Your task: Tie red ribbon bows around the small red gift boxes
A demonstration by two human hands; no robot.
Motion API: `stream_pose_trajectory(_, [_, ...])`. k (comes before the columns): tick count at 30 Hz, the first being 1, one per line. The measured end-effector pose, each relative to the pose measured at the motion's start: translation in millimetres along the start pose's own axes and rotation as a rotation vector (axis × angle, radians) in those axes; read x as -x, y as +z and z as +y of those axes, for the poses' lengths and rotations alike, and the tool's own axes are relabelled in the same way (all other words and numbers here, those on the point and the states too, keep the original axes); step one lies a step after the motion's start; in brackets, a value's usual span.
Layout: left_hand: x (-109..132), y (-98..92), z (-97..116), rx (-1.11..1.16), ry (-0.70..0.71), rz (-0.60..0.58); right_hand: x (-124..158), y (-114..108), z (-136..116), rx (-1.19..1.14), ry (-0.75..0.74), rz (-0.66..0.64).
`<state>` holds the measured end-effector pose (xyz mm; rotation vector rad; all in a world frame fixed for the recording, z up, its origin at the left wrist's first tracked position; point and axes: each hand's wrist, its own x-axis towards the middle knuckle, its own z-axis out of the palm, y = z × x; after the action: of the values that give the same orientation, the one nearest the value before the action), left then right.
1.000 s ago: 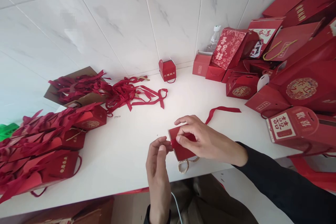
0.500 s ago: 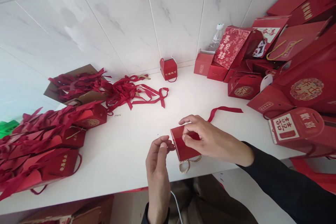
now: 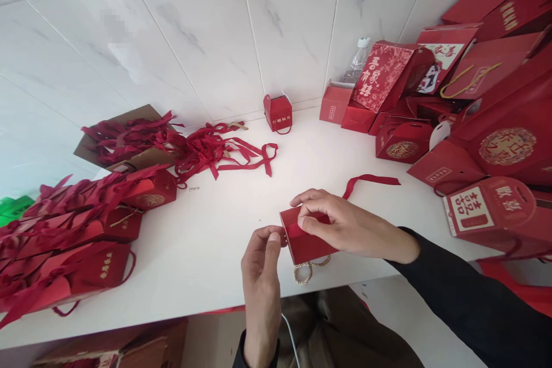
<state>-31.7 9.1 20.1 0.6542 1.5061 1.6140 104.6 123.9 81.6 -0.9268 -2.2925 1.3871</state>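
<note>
Lying at the far left of the white counter (image 3: 207, 241), a stack of flat red paper gift bags (image 3: 64, 236) trails ribbon. Behind it is a brown cardboard tray (image 3: 142, 112), with a loose tangle of red satin ribbons (image 3: 219, 152) spilling beside it.

Near the front edge, the left hand (image 3: 261, 259) has thumb and fingertips drawn together against the left corner of a small red cardboard box (image 3: 306, 247). I cannot tell whether they nip the card itself. The box sits on the counter between both hands, its cream twisted rope handle (image 3: 304, 271) hanging toward the edge. The right hand (image 3: 345, 227) is clamped on the box top, fingertips pressing a flap into the opening.

By my reading, the step in hand is closing that top flap. Seating it calls for steady counter-pressure at the left corner and a light press, since thin card creases easily.

A single red ribbon strip (image 3: 371, 179) lies behind the right hand, and a heap of red printed gift boxes (image 3: 474, 144) fills the far right.
</note>
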Motion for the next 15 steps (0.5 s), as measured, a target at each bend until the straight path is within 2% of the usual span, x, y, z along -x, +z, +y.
stream_pose_trajectory(10, [-5.0, -1.5, 1.9, -0.073, 0.016, -0.025, 0.8, 5.0, 9.1, 0.085, -0.025, 0.023])
stream_pose_trajectory(15, [-4.7, -5.1, 3.9, 0.091, -0.055, 0.053, 7.3, 5.2, 17.0, 0.107, -0.047, 0.050])
